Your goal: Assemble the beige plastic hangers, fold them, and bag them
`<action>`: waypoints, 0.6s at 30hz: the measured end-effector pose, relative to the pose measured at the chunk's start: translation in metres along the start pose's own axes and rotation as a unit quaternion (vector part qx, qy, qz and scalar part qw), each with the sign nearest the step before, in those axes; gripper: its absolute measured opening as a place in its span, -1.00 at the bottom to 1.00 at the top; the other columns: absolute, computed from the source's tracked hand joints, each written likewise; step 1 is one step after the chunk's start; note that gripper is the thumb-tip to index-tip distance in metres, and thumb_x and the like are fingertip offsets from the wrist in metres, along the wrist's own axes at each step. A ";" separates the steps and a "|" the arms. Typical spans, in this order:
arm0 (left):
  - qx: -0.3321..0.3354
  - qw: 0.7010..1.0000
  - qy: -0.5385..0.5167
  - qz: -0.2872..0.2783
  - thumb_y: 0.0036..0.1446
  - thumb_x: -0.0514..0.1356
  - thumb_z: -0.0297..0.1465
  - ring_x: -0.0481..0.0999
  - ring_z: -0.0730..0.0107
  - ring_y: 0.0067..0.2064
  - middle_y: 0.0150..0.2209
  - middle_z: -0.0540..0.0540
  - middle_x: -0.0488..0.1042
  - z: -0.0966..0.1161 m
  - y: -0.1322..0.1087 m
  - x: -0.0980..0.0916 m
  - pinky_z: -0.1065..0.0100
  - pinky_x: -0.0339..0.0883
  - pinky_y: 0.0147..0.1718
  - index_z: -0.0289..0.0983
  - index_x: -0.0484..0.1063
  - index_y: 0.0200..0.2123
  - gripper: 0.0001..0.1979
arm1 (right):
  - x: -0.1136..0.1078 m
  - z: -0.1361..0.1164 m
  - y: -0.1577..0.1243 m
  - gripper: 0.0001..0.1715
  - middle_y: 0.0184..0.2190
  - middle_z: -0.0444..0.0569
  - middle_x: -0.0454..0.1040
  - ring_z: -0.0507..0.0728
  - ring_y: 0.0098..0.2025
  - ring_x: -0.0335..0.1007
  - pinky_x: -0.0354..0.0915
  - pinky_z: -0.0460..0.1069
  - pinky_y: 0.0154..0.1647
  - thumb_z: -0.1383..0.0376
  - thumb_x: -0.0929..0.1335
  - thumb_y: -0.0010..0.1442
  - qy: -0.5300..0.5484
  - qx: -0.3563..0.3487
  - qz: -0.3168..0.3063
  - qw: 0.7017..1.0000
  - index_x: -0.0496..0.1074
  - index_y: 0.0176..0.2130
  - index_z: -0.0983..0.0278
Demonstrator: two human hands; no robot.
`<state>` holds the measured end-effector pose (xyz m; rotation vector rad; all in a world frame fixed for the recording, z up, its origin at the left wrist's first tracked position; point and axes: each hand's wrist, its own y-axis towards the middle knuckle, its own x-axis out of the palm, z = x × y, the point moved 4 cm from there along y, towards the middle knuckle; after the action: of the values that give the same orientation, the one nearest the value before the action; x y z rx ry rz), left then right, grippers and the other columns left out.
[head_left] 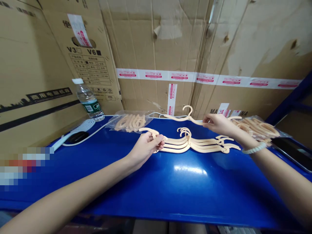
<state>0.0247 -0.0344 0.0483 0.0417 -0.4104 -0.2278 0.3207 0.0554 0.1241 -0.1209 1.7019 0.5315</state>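
Observation:
A beige plastic hanger [188, 117] with its hook upward stands at the back of the blue table, and my right hand [216, 123] is closed on its right arm. Nearer to me, several similar hangers lie stacked, hooks together, as a hanger stack [177, 147]. My left hand [147, 144] pinches the left end of this stack, where a curved beige tip [146, 130] sticks out above the fingers. My fingers hide how many hangers that grip takes in.
Clear bags of beige plastic parts lie at left [130, 122] and right [258, 126]. A water bottle [90, 105], a pale blue handled object [75, 131] and a white cable stand left. A dark phone-like device [292, 152] lies right. Cardboard [151, 94] walls the back.

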 end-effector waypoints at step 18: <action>-0.027 0.986 -0.148 0.071 0.14 0.37 -0.49 0.44 0.42 -0.14 -0.13 -0.05 0.44 -0.007 0.007 -0.010 0.35 0.40 -0.14 -0.29 0.37 -0.40 -0.80 | 0.008 -0.034 -0.088 -0.88 -0.33 -0.01 0.50 0.15 -0.34 0.44 0.34 0.00 -0.38 0.21 0.34 0.34 0.184 -0.120 0.129 0.967 0.46 -0.18 0.18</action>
<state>0.0203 -0.0255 0.0386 -0.0752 -0.7004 -0.1029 0.3208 -0.0348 0.0957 -0.1836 2.0225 0.9576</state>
